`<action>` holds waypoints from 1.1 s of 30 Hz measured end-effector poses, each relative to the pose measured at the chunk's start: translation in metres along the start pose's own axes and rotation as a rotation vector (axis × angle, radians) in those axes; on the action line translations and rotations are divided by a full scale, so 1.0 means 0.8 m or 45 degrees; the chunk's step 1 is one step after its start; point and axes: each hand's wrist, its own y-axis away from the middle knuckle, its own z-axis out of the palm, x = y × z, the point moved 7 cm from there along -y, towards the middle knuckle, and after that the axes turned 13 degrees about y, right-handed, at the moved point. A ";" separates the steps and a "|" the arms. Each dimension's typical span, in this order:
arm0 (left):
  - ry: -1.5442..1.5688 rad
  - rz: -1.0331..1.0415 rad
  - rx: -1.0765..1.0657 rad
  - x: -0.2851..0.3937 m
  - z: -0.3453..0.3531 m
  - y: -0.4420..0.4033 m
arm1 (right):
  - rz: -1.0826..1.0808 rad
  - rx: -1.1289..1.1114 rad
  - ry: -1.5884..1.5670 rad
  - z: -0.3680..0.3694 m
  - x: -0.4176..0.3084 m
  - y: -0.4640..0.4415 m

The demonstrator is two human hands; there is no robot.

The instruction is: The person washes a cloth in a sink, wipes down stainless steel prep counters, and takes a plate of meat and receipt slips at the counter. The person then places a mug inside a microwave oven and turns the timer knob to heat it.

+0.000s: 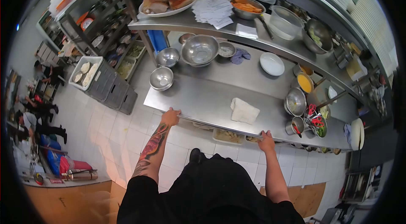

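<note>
Both my arms reach forward to the front edge of a stainless steel table (198, 97). My left hand (171, 117) is closed on that edge near the table's left end. Farther right, my right hand (266, 142) grips the same edge, its fingertips showing on top. Between and beyond the hands, a folded white cloth (245, 111) lies on the tabletop. Nearest to my left hand stands a small steel bowl (161, 79). To the right of my right hand are a steel pot (294, 126) and a container of red-handled scissors (314, 118).
At the back stand a large steel bowl (200, 50) and a white plate (272, 64). The overhead shelf (169, 23) carries a platter of meat (167, 0), papers (212, 11) and bowls. Grey crates (105, 84) are stacked at left. Several people work at far left.
</note>
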 end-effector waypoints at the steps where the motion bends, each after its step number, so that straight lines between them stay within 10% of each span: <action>1: -0.003 0.038 -0.060 0.004 -0.002 -0.004 | -0.028 -0.001 0.008 -0.008 -0.003 -0.002; 12: 0.084 -0.206 -0.105 0.032 -0.019 -0.031 | -0.129 0.007 -0.020 0.002 0.000 -0.001; 17: 0.028 -0.131 -0.044 0.032 -0.020 -0.033 | -0.028 0.577 -0.843 0.070 0.085 0.050; 21: 0.102 -0.156 -0.145 0.033 -0.033 -0.029 | 0.567 -0.618 -0.946 0.253 0.153 0.167; 22: 0.111 -0.159 -0.187 0.033 -0.035 -0.029 | -0.072 -0.744 -0.583 0.291 0.152 0.198; 23: 0.120 -0.162 -0.228 0.033 -0.036 -0.029 | 0.715 -1.053 -1.358 0.480 0.237 0.264; 33: -0.060 0.026 -0.109 0.045 -0.035 -0.050 | 0.644 -0.873 -1.165 0.279 0.091 0.348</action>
